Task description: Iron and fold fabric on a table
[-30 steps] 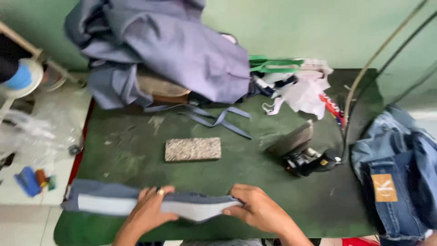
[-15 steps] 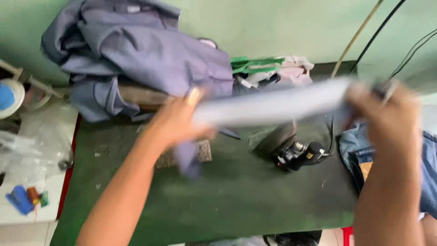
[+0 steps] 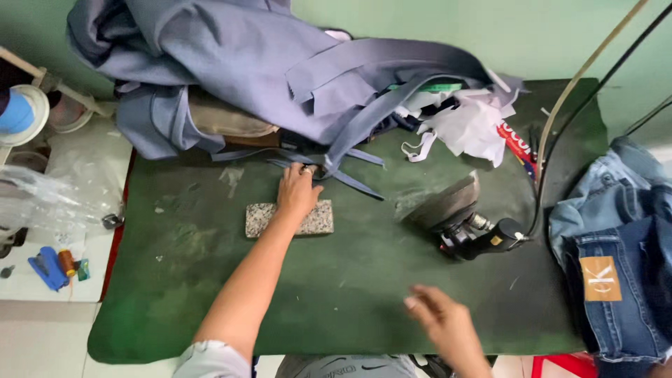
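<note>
While both arms reach across the table, the scene reads so:
Table [image 3: 210, 308]: green, worn top.
Grey cloth pile [image 3: 238, 63]: heaped at 12 o'clock, straps trailing down.
Iron [image 3: 455, 217]: at 3 o'clock, tipped on its side.
Stone block [image 3: 260, 218]: centre-left, speckled.
Left hand [image 3: 297, 192]: over the block, fingertips on 1 grey strap [image 3: 350, 157], grip unclear.
Right hand [image 3: 441, 322]: at 5 o'clock, blurred, loosely spread, empty.

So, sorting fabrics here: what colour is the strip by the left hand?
Greyish blue; the head view shows the fabric strip at the left hand.
</note>
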